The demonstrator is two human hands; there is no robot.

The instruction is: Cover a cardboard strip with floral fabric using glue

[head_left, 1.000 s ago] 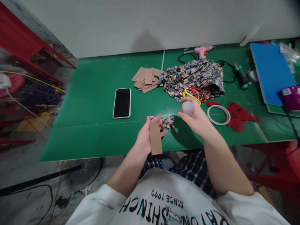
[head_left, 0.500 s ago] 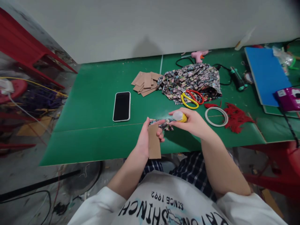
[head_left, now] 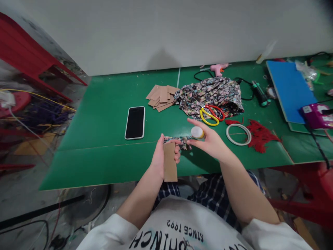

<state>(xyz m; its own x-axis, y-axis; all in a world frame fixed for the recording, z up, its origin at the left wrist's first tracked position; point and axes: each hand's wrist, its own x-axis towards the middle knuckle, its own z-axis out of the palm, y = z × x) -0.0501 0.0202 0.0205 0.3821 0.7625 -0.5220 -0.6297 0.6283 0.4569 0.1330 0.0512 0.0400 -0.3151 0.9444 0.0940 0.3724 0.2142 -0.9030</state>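
My left hand (head_left: 159,160) is closed around a small brown cardboard piece (head_left: 170,166), which hangs upright over the table's front edge. A narrow strip of dark floral fabric (head_left: 184,143) runs from the top of the cardboard towards my right hand. My right hand (head_left: 209,141) grips a short glue stick (head_left: 198,132), yellow with a whitish end, and its index finger points up and left. The thumb is close to the fabric's right end; whether it pinches the fabric I cannot tell. Part of the strip is hidden behind my left fingers.
Beyond my hands lie a phone (head_left: 135,123), stacked cardboard pieces (head_left: 162,97), bunched floral fabric (head_left: 215,91) and scissors (head_left: 213,115). To the right are a tape ring (head_left: 238,134), red yarn scraps (head_left: 262,135) and a blue board (head_left: 290,88). A pink glue gun (head_left: 219,68) lies near the wall.
The head view has tipped slightly, so everything sits a little lower. My right hand has shifted slightly towards the left hand, and its index finger is lifted. Both hands keep their hold.
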